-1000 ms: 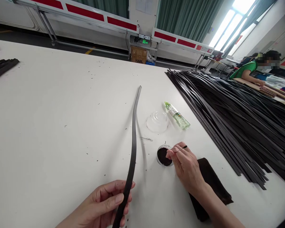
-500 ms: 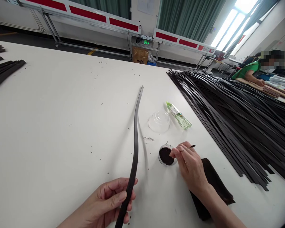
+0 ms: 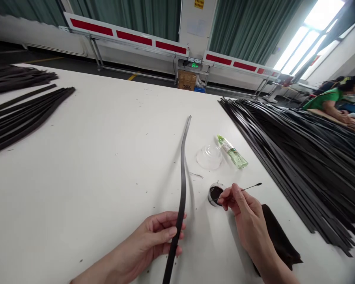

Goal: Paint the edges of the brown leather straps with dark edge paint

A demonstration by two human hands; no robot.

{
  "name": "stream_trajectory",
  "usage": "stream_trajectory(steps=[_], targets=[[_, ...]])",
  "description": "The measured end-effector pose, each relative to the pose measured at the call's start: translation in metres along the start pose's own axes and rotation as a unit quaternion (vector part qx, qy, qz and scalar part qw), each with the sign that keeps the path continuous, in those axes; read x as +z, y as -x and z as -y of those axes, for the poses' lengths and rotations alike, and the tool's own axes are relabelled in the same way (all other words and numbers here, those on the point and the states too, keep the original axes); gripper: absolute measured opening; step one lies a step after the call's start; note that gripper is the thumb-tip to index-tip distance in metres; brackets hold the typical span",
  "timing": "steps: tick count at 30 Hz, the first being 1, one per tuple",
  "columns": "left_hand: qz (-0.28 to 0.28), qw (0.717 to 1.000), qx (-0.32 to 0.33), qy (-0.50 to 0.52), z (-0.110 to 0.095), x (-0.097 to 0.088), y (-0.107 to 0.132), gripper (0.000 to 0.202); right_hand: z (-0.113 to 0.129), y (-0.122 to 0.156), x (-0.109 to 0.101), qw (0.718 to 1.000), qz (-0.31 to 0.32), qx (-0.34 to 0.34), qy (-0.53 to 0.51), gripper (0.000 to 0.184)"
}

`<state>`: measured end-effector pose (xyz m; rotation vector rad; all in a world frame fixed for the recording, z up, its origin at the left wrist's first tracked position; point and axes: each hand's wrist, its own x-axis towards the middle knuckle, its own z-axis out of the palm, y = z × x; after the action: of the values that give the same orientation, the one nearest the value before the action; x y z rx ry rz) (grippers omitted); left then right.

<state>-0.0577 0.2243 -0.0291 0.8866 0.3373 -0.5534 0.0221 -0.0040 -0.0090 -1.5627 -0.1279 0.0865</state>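
Note:
My left hand point(image 3: 158, 236) pinches a long, narrow black strap point(image 3: 183, 173) between thumb and fingers. The strap rises away from me in a slight curve, its far end off the table. In my right hand point(image 3: 250, 221) is a thin stick point(image 3: 251, 186) with a dark tip at its upper end. The stick's lower end crosses over a small round pot point(image 3: 210, 194) of dark paste or liquid; whether it touches the contents I cannot tell. Under my right forearm lies a dark cloth point(image 3: 279, 236), partly covered.
Beyond the pot stand a clear domed lid point(image 3: 209, 157) and a green-tinted bottle point(image 3: 233, 152) lying flat. Many black straps point(image 3: 284, 157) cover the right side of the white table point(image 3: 91, 189); more straps point(image 3: 32, 116) lie at left. A person in green point(image 3: 328, 98) sits at far right.
The view has swung left, so things appear further right. My right hand has shifted slightly back from the pot and turned, showing more of the stick. My left hand still holds the strap.

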Motion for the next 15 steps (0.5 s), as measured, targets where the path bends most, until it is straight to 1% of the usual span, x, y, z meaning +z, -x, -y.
stream_trajectory(steps=[3, 5, 6, 8, 11, 13, 15], targets=[[0.013, 1.000, 0.010, 0.004, 0.001, 0.001, 0.001, 0.026, -0.002, 0.011, 0.012, 0.999, 0.009, -0.023, 0.024, 0.035], [0.025, 0.999, 0.018, 0.008, 0.003, 0.001, 0.001, 0.027, -0.004, 0.019, 0.017, 0.995, 0.012, -0.065, 0.071, 0.034], [0.032, 0.999, 0.022, 0.010, 0.004, 0.000, 0.001, 0.027, -0.006, 0.022, 0.019, 0.991, 0.024, -0.093, 0.096, 0.034], [0.042, 0.999, 0.027, 0.014, 0.005, 0.000, 0.001, 0.026, -0.008, 0.029, 0.022, 0.976, 0.068, -0.155, 0.137, 0.033], [0.048, 0.998, 0.026, 0.015, 0.006, 0.000, 0.001, 0.027, -0.009, 0.033, 0.026, 0.948, 0.133, -0.240, 0.163, 0.029], [0.053, 0.998, 0.023, 0.017, 0.005, 0.001, 0.001, 0.027, -0.009, 0.034, 0.029, 0.931, 0.151, -0.284, 0.173, 0.028], [0.057, 0.998, 0.024, 0.019, 0.004, 0.001, 0.001, 0.026, -0.009, 0.033, 0.031, 0.919, 0.159, -0.312, 0.179, 0.028]])
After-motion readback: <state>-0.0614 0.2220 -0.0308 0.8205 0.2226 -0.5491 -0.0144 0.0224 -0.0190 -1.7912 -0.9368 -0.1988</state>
